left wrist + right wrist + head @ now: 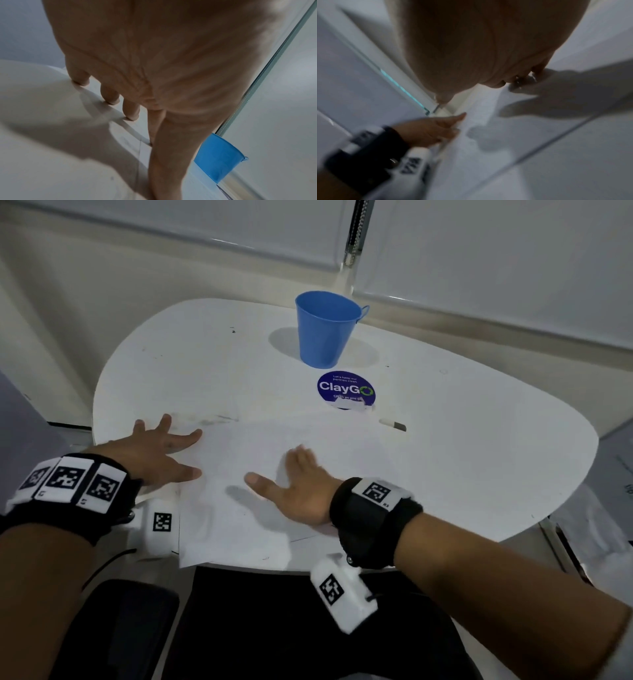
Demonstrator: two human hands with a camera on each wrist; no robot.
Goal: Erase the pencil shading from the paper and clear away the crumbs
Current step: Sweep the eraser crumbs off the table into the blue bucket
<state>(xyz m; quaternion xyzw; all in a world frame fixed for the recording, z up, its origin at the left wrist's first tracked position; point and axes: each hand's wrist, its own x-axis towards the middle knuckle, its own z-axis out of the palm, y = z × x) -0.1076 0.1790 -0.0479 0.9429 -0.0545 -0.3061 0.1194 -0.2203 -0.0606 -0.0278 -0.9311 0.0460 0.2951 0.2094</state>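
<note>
A white sheet of paper [246, 498] lies at the near edge of the white table [445, 474]. My left hand [161, 450] lies flat with fingers spread, holding down the paper's left edge; its fingertips [113, 100] touch the surface. My right hand [294, 481] is flat on the middle of the paper, blurred, fingers straight and thumb out to the left. A white eraser with a dark tip [393, 424] lies on the table to the right, beyond the paper. Faint grey smudges [212, 421] show near the paper's far left corner. I cannot make out any crumbs.
A blue metal bucket [323, 330] stands at the back of the table, also seen as the bucket [217, 158] in the left wrist view. A round blue ClayGo sticker [346, 390] is in front of it. A wall and window blinds close off the far side.
</note>
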